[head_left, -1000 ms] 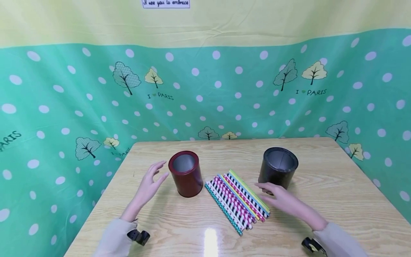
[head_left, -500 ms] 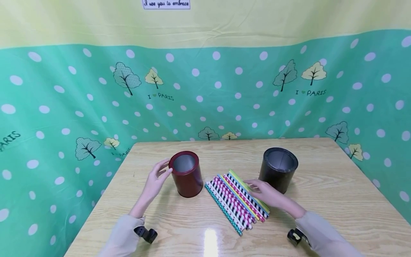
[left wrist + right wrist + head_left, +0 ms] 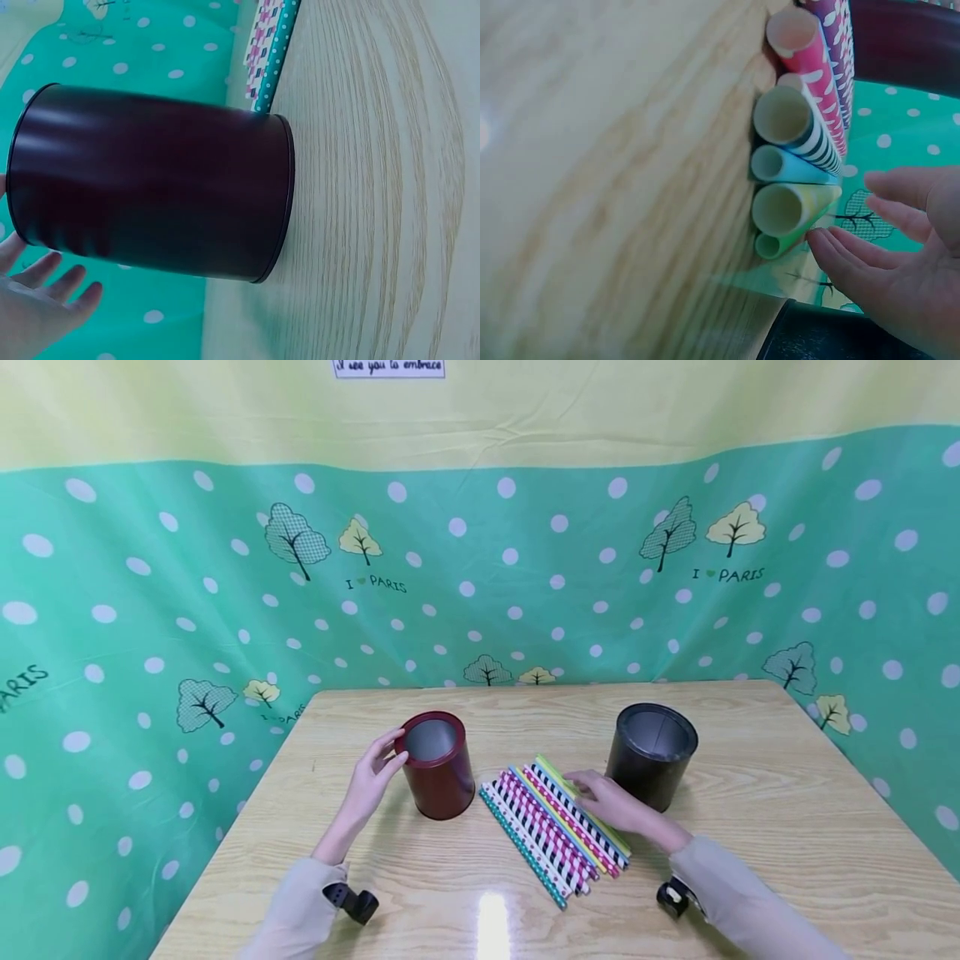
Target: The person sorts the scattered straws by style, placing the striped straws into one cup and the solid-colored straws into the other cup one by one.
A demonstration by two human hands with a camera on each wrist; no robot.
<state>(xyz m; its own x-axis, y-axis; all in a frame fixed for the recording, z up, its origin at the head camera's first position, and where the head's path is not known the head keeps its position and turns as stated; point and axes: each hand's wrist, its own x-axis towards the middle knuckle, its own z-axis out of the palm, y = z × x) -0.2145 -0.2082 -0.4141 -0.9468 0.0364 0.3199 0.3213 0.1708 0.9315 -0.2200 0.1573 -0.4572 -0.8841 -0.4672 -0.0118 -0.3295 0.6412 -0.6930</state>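
Note:
A dark red can (image 3: 442, 789) stands upright and open-topped, left of the middle. My left hand (image 3: 372, 774) touches its near-left rim with thumb and fingertips; in the left wrist view the other fingers (image 3: 67, 289) spread loosely beside the can wall. Patterned paper straws (image 3: 543, 831) lie side by side in a slanted row. Over their right side is my right hand (image 3: 609, 799), its fingertips close to the yellow-green straws at the edge. The right wrist view shows the straws' hollow ends, with thumb and fingers (image 3: 855, 259) parted and nothing held between them.
A black can (image 3: 645, 772), upright and open-topped, stands just behind the right hand. Everything rests on a light wood table (image 3: 405, 893). A green dotted curtain (image 3: 510, 585) hangs behind its far edge.
My left hand has moved right to the red can's rim. My right hand has moved left from in front of the black can to over the straws. Cans and straws have stayed put.

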